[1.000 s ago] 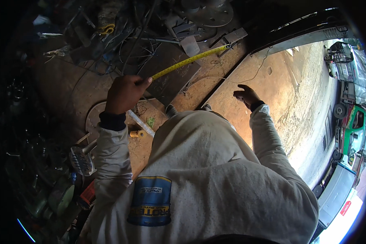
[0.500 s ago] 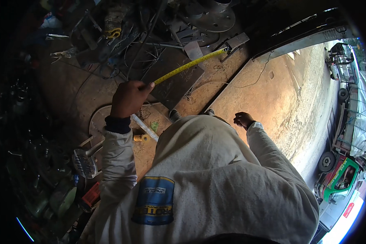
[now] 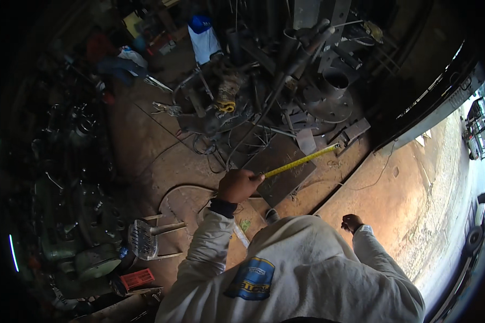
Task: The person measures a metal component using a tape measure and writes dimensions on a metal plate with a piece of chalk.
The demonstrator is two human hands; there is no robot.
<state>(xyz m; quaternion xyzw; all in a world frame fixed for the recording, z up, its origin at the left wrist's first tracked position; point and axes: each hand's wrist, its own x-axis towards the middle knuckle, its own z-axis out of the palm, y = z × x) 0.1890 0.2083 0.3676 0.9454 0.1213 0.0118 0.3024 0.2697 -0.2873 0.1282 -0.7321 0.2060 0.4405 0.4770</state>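
Note:
My left hand [image 3: 239,185] is closed on a tape measure, its yellow blade [image 3: 302,161] stretched out to the far right; the case is hidden in my fist. The blade runs above a dark metal plate [image 3: 277,185] with chalk-like markings, lying on the floor. The far end of the blade is near a small block-shaped metal piece [image 3: 355,130]. My right hand [image 3: 352,222] hangs low on the right with curled fingers, over the brown floor, touching none of these; whether it holds something small cannot be made out.
Scrap metal, rods and cables crowd the far middle, by a round flanged pipe piece [image 3: 328,102]. A metal stool [image 3: 143,239] and red crate [image 3: 137,279] stand left, beside dark machinery [image 3: 81,231]. Another person [image 3: 113,62] is at the far left. Vehicles are outside, right.
The view has tilted up and shifted left, so more of the far workshop and another person show. My left hand still holds the tape measure with its blade out; my right hand stays low.

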